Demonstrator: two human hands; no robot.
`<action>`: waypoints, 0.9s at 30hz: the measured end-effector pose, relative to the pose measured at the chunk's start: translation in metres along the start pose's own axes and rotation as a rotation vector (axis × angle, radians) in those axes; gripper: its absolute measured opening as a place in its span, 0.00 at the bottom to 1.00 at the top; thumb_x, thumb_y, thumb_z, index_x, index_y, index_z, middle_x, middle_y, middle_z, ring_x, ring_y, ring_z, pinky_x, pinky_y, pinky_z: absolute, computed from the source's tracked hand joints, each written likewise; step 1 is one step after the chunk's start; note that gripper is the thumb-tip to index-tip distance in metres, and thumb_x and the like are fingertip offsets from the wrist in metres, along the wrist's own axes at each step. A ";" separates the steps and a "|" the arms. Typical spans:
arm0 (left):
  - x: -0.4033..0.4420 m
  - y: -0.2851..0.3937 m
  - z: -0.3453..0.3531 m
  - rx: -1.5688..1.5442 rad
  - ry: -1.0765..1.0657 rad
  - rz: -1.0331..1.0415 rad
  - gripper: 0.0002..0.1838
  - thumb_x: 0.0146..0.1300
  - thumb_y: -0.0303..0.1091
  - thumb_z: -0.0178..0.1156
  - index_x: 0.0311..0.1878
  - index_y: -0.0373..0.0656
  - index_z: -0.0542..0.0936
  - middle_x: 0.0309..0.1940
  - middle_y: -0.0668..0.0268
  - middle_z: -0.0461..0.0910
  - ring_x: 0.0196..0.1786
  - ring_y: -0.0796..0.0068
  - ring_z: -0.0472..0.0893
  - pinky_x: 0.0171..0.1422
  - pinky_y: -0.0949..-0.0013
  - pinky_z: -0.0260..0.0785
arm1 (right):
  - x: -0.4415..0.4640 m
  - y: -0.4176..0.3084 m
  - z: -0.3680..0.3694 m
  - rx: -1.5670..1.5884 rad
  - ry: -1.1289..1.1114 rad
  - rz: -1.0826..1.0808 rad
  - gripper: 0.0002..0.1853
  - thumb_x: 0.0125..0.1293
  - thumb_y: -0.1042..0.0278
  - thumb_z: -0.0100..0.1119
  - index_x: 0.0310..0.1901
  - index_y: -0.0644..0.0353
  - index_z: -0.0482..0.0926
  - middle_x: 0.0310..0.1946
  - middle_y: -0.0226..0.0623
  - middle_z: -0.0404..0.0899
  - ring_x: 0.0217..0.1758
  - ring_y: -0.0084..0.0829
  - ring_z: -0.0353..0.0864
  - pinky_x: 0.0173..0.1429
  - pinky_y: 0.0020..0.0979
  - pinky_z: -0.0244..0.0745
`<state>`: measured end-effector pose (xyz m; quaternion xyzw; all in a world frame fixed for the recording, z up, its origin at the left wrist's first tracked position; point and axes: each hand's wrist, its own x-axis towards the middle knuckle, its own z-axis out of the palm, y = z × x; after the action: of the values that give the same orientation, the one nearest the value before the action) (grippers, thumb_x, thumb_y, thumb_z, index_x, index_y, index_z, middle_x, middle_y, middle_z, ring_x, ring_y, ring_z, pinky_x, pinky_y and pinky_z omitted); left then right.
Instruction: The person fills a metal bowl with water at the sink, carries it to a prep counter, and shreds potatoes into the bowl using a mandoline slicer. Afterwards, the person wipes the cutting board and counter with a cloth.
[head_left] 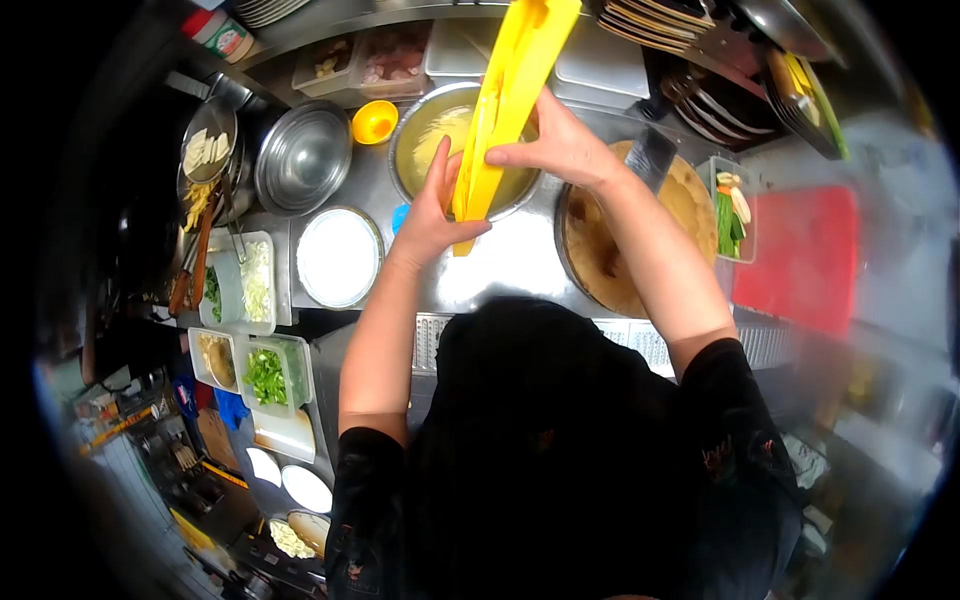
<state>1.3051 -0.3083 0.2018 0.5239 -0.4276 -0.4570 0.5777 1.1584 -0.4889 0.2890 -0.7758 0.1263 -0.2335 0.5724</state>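
A long yellow plastic slicer [522, 70], apparently a mandoline, is held up lengthwise above a metal bowl [397, 165]. My right hand [560, 150] grips it by its right edge, with the thumb across the front and the other fingers partly hidden behind. At the lower end, my left hand [435, 215] cups the slicer's left side, its thumb near the bottom edge. Pale yellow shreds [445, 130] lie in liquid in the bowl. The slicer hides part of the bowl.
Right of the bowl, a cleaver [652, 158] lies on a round wooden chopping block [690, 215]. A red board [800, 260] is farther right. Left stand a white plate [339, 257], a steel bowl [303, 158], a small orange bowl [375, 122] and a tub of chopped greens [266, 376].
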 end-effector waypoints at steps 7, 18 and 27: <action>0.010 0.029 0.029 0.473 0.076 0.183 0.68 0.48 0.25 0.78 0.84 0.44 0.38 0.82 0.50 0.51 0.84 0.54 0.51 0.86 0.58 0.47 | -0.054 -0.033 -0.048 -0.137 0.224 -0.086 0.51 0.46 0.65 0.85 0.71 0.65 0.66 0.65 0.43 0.75 0.69 0.36 0.75 0.76 0.37 0.67; -0.015 -0.028 0.045 0.239 0.159 0.059 0.59 0.57 0.22 0.71 0.84 0.42 0.41 0.82 0.49 0.48 0.84 0.54 0.53 0.85 0.51 0.46 | -0.261 -0.003 -0.163 -0.658 0.697 0.224 0.52 0.43 0.59 0.87 0.69 0.64 0.66 0.60 0.45 0.76 0.63 0.41 0.78 0.68 0.42 0.74; -0.009 -0.026 0.072 0.251 0.132 0.074 0.55 0.60 0.23 0.69 0.83 0.40 0.43 0.81 0.49 0.51 0.83 0.54 0.55 0.85 0.51 0.48 | -0.303 0.029 -0.146 -0.541 0.827 0.285 0.42 0.47 0.69 0.83 0.63 0.70 0.70 0.52 0.44 0.82 0.56 0.38 0.83 0.63 0.37 0.78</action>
<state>1.2312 -0.3162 0.1818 0.6049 -0.4616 -0.3427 0.5510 0.8261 -0.4792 0.2297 -0.7138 0.5027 -0.3995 0.2797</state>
